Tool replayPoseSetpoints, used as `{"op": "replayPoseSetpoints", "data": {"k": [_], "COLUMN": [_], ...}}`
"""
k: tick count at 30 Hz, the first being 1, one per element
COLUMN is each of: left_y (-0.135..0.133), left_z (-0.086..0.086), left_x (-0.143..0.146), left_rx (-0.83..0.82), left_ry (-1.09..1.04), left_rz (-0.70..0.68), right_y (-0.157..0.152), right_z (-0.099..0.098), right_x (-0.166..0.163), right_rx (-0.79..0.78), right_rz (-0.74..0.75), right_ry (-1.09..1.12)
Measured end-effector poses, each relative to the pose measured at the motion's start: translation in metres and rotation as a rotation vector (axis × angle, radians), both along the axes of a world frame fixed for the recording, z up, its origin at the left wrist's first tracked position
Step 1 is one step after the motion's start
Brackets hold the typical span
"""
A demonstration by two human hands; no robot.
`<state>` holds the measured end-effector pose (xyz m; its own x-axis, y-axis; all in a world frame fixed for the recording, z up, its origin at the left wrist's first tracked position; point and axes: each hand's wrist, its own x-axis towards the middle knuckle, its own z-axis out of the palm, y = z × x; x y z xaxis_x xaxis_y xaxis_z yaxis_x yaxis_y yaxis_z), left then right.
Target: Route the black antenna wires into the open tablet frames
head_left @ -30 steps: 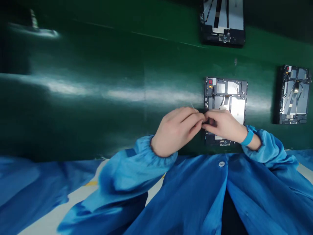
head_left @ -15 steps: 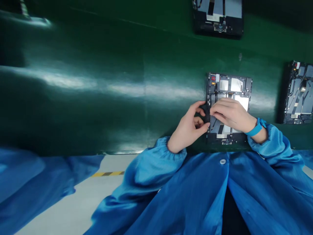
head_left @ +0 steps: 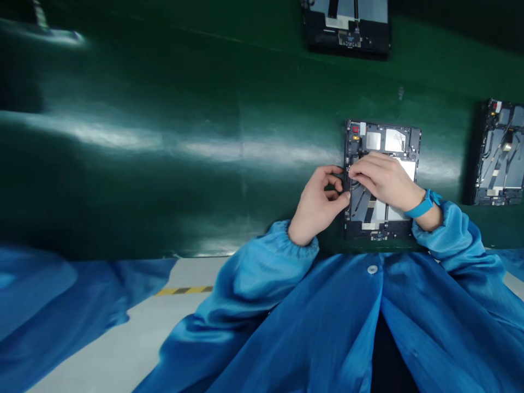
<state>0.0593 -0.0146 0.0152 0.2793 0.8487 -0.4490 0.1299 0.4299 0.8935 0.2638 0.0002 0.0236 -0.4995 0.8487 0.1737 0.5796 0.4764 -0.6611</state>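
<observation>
In front of me lies an opened tablet-like device (head_left: 379, 226), its black frame, grey and white panels and flat cables exposed. My left hand (head_left: 321, 199) is bent at its left edge, the thumb tip and forefinger touching the side of the frame. Over the inside of the device, my right hand (head_left: 382, 177) is closed in a pinch near that same left edge. Whatever is between its fingertips is too small or hidden to make out. The hand covers the middle of the device. A blue band (head_left: 423, 204) circles my right wrist.
A second opened device (head_left: 347, 41) is at the top, cut off by the frame. Another opened device (head_left: 499, 155) lies at the right edge. All rest on a shiny green surface (head_left: 184, 191). Blue clothing (head_left: 82, 295) shows at lower left.
My right hand has shifted up and slightly left along the device's left edge, still pinched. The left hand has crept up a little. The device at the top has slid left.
</observation>
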Motion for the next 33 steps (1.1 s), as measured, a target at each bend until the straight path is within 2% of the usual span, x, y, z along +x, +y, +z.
{"op": "replayPoseSetpoints", "data": {"k": [7,15,24,30,33], "left_y": [0.008,0.010,0.036,0.042,0.044], "left_z": [-0.004,-0.006,0.004,0.007,0.010], "left_x": [0.002,0.007,0.006,0.005,0.005], "left_rx": [0.019,0.051,0.076,0.083,0.035], "left_ry": [-0.060,0.006,0.150,0.178,0.156], "left_rz": [0.022,0.043,-0.148,-0.189,-0.184], "right_y": [0.002,0.007,0.023,0.023,0.024], "right_z": [-0.002,-0.003,-0.006,-0.005,-0.004], "right_x": [-0.001,0.001,0.000,-0.002,-0.003], "right_rx": [0.004,0.058,0.011,-0.043,-0.069], "right_rz": [-0.009,-0.055,-0.119,-0.135,-0.145], "right_ry": [-0.019,0.012,0.006,0.006,0.005]}}
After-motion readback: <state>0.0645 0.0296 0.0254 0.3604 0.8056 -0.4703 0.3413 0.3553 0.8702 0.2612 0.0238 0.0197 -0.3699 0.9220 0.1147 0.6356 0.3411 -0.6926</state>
